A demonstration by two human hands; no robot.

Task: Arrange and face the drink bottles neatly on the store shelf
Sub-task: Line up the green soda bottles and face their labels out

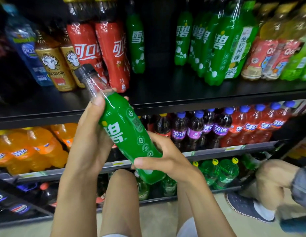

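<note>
Person crouched, one bare knee [121, 194] showing below the hands.

Left hand [90, 132] is wrapped round the upper body of a green bottle [126, 132], thumb at its shoulder. Right hand [166, 159] is curled round its lower end.

The bottle is held in the air, touching no shelf. It is tilted with its black cap [84, 71] up and to the left, in front of the front edge of the upper shelf [183, 93]. Its label is partly turned toward the camera.

Upper shelf: two red cola bottles [113, 53] stand side by side behind the cap. Left of them are gold-labelled bottles [55, 69], then a blue bottle [27, 47] toward the left end. Right of the red pair stands a single green bottle [137, 43], then a bare stretch of shelf, then a cluster of green bottles [215, 48].

Lower shelf [217, 151]: orange bottles [29, 147] at the left, purple-labelled bottles [195, 130] and red bottles [251, 127] toward the right
</note>
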